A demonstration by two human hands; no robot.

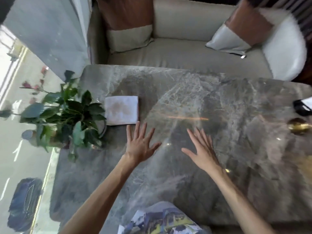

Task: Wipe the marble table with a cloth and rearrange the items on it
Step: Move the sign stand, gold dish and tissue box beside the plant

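Note:
A folded white cloth (121,110) with a faint brown stain lies on the grey marble table (219,107), left of centre. My left hand (141,144) is spread flat over the table, its fingertips just below the cloth's near edge. To its right, my right hand (201,149) hovers over bare marble with the fingers apart. Neither hand holds anything. A green leafy plant (67,112) stands at the table's left edge beside the cloth. At the right edge sit a gold-coloured object (298,126) and a black item with white paper (303,107), both partly cut off.
A beige sofa (177,53) with brown and white cushions (239,31) runs along the table's far side. A window on the left looks down on a street. My patterned clothing (162,220) shows at the table's near edge.

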